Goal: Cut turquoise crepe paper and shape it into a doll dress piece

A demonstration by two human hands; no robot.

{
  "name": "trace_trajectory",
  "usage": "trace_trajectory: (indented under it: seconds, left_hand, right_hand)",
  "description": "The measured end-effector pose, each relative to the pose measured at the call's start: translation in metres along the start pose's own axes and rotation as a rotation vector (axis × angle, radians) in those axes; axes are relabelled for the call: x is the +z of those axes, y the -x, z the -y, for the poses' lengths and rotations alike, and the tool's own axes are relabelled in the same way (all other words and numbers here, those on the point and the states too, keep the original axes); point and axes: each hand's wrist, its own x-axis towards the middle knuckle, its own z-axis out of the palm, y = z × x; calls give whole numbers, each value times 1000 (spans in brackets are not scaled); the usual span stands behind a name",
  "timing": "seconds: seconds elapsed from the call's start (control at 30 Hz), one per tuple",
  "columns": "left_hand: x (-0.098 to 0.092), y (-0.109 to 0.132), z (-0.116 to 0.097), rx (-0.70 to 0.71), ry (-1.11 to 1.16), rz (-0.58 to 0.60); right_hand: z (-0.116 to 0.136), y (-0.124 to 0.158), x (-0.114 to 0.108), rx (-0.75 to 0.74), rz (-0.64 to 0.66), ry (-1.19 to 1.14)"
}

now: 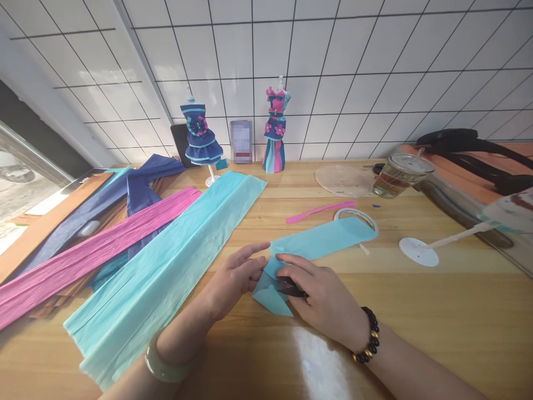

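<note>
My left hand touches the near left end of a light blue paper strip, its thumb and fingers closed at the edge. My right hand is wrapped round small black scissors, while its fingertips press on the same strip. Below the fingers, a folded or partly cut flap of the light blue paper angles toward me. The strip's far right end lies over a roll of white tape. Part of the scissors is hidden by my right hand.
Wide turquoise crepe paper, a pink strip and dark blue paper cover the left. Two small dressed mannequins and a phone stand behind. Rightward are a drink cup and a white stand.
</note>
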Motion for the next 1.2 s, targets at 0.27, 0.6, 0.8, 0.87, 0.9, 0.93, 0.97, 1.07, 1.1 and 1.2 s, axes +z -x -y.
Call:
trace_trajectory:
  seconds: [0.27,0.6,0.8,0.87,0.9,0.93,0.97,1.07,1.1,1.2]
  left_hand:
    - [-5,-4,4,75,-181,13]
    - [-3,-3,2,63,-190,28]
    - [-3,-2,1,82,-234,-10]
    - [-4,-1,-1,67,-221,4]
    - [-4,-1,-2,57,-210,26]
    - [-5,-1,-3,46,-196,58]
    - [-5,0,-3,43,-186,92]
    - [-6,0,-1,29,-201,177]
    - [-6,-1,0,26,-214,187]
    - [-6,-3,4,40,-255,154]
  right_hand:
    - [9,0,-7,89,0,-243]
    - [5,-11,-9,563,-44,-704]
    - [-2,-13,-7,636,44,-683]
    - [-5,-13,-7,645,18,-682]
    - [-6,-13,-7,647,5,-687]
    - [-7,-13,-7,645,-9,-694]
    - [-9,-13,-7,641,-22,-699]
    - [-11,-13,-7,635,-54,-695]
    - [-12,-13,-7,635,-58,-694]
    - [-12,-12,-7,634,-50,-701]
